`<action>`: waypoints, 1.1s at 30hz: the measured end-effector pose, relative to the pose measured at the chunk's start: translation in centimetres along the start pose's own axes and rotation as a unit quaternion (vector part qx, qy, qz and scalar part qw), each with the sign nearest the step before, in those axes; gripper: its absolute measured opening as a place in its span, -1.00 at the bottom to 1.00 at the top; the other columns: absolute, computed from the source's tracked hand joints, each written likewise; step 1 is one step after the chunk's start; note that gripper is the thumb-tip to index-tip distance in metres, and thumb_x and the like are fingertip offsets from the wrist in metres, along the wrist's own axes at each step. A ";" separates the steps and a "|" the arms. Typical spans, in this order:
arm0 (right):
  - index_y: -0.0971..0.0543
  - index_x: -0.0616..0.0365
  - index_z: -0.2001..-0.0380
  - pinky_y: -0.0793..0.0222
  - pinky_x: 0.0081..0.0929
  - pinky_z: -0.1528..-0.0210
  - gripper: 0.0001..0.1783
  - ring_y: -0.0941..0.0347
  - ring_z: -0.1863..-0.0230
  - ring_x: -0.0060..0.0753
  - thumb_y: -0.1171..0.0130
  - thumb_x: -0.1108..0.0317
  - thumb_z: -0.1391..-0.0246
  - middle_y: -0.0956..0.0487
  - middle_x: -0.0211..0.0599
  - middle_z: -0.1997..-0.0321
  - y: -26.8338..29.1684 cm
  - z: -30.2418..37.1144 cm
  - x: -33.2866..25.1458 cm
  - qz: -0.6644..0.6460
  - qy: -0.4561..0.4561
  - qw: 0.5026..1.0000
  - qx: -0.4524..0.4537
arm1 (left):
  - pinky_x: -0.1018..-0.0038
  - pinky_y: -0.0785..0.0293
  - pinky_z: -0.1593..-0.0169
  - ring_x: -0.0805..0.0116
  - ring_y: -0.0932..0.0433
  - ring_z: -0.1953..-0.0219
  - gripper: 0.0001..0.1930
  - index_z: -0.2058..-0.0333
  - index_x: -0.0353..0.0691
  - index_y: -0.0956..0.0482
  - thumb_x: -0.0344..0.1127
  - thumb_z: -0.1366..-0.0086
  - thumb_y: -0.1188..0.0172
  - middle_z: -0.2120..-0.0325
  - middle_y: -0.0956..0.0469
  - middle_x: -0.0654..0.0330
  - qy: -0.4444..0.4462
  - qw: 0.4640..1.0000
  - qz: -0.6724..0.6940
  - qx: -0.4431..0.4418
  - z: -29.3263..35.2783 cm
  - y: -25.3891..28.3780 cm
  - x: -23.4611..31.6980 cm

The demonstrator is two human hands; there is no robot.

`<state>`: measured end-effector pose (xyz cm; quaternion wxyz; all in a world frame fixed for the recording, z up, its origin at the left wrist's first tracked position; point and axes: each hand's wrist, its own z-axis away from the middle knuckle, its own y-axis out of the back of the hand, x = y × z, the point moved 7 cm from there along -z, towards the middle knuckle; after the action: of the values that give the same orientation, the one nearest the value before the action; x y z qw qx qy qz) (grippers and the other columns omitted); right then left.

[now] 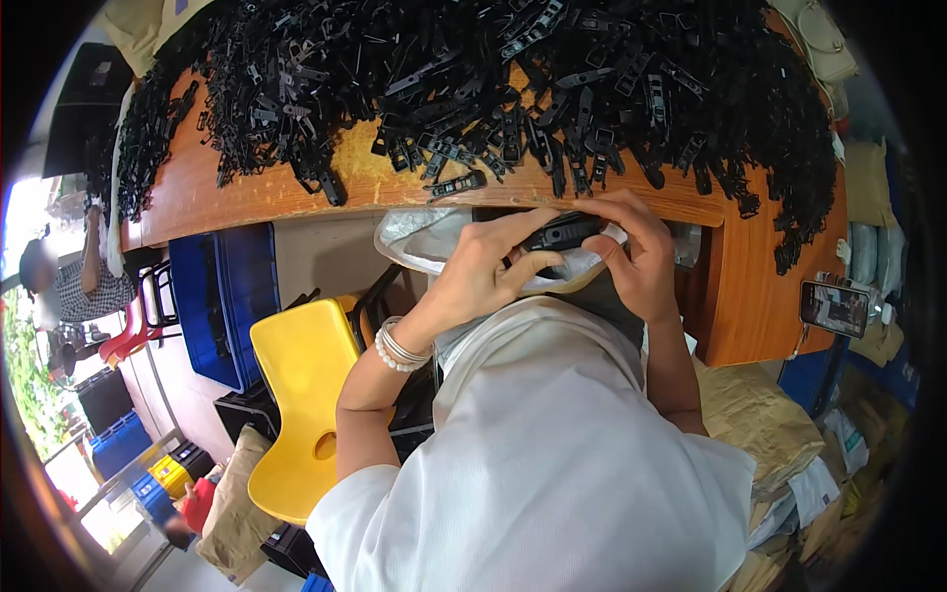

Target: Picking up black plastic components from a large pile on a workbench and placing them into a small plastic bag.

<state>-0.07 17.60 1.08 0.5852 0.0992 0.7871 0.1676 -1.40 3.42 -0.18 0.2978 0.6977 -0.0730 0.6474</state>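
Observation:
Both of my hands are closed around a black plastic clip-like part [564,232], just below the table's front edge. My left hand [488,264], with pale bracelets at its wrist, grips one end between thumb and fingers. At the other end, my right hand [639,252] holds it with thumb and bent fingers. Under the hands, a white bag [419,235] hangs open at my lap. A large heap of similar black parts [434,89] covers much of the brown wooden table [385,187], and one loose part [456,185] lies near its edge.
A yellow chair [301,395] stands to my left, beside a blue crate [222,306]. At the right, a phone [835,308] is held upright near the table's side. Brown paper sacks [755,414] are piled behind it. Another person [94,266] is at the far left.

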 end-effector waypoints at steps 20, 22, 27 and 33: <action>-0.52 0.31 0.29 -0.32 -0.64 0.42 -0.79 -0.40 0.48 -0.51 -0.01 0.59 0.07 -0.50 -0.26 0.36 -1.9 2.4 2.5 -0.022 -0.087 0.994 -0.068 | 0.40 -0.39 0.36 0.11 -0.51 0.44 -0.87 0.41 -0.26 -0.56 -0.41 -0.06 -0.08 0.49 -0.52 0.06 0.004 0.829 -0.427 0.362 -1.4 17.0 -7.4; -0.52 0.31 0.30 -0.32 -0.64 0.42 -0.79 -0.40 0.48 -0.50 -0.01 0.59 0.07 -0.50 -0.26 0.38 -1.8 2.7 2.5 -0.017 -0.078 0.994 -0.070 | 0.38 -0.40 0.35 0.09 -0.51 0.44 -0.85 0.41 -0.24 -0.57 -0.34 -0.07 -0.08 0.50 -0.52 0.04 0.016 0.822 -0.445 0.355 -2.5 17.3 -8.4; -0.53 0.31 0.31 -0.31 -0.64 0.42 -0.80 -0.40 0.49 -0.50 -0.01 0.59 0.06 -0.51 -0.26 0.40 -1.4 2.6 2.4 -0.021 -0.088 0.994 -0.056 | 0.27 -0.42 0.36 0.02 -0.51 0.42 -0.75 0.44 -0.19 -0.58 -0.14 -0.10 -0.07 0.53 -0.52 -0.03 0.141 0.816 -0.477 0.296 -5.3 17.1 -9.0; -0.53 0.30 0.32 -0.31 -0.65 0.45 -0.82 -0.39 0.50 -0.52 -0.02 0.58 0.05 -0.50 -0.27 0.41 0.5 3.0 3.4 -0.005 -0.093 0.996 -0.012 | 0.30 -0.41 0.37 0.04 -0.52 0.45 -0.75 0.45 -0.20 -0.58 -0.14 -0.05 -0.11 0.57 -0.53 0.03 0.169 0.809 -0.458 0.327 -4.0 17.5 -8.9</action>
<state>1.79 19.71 -2.50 0.6579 0.1033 0.7277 0.1642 -14.73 -11.26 -3.07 0.3220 0.5862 0.5222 0.5292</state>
